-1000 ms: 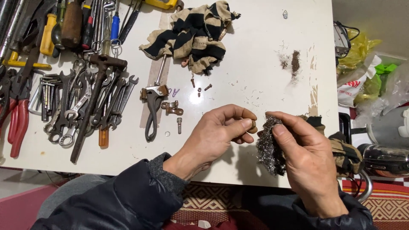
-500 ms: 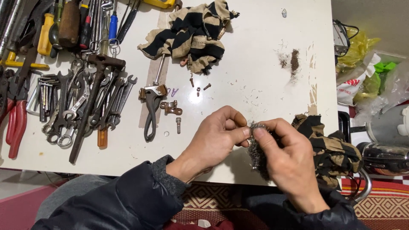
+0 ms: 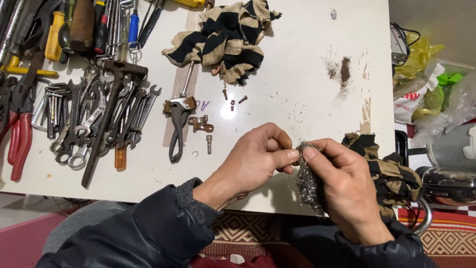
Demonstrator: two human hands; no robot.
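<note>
I see my left hand [image 3: 258, 159] with fingers [image 3: 285, 155] curled tight, pinching something too small to make out; its fingertips touch the steel wool pad [image 3: 308, 178]; my right hand [image 3: 347, 188] is closed around that pad, thumb [image 3: 322, 155] pressed on its top edge; both hover over the near edge of the white table [image 3: 297, 74], beside a striped rag [image 3: 391, 173].

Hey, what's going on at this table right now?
A person seated at a white table holds a wad of steel wool in the right hand. The left hand pinches something small against it, too hidden to identify. Wrenches, pliers, loose bolts and a striped rag lie on the table beyond.
</note>
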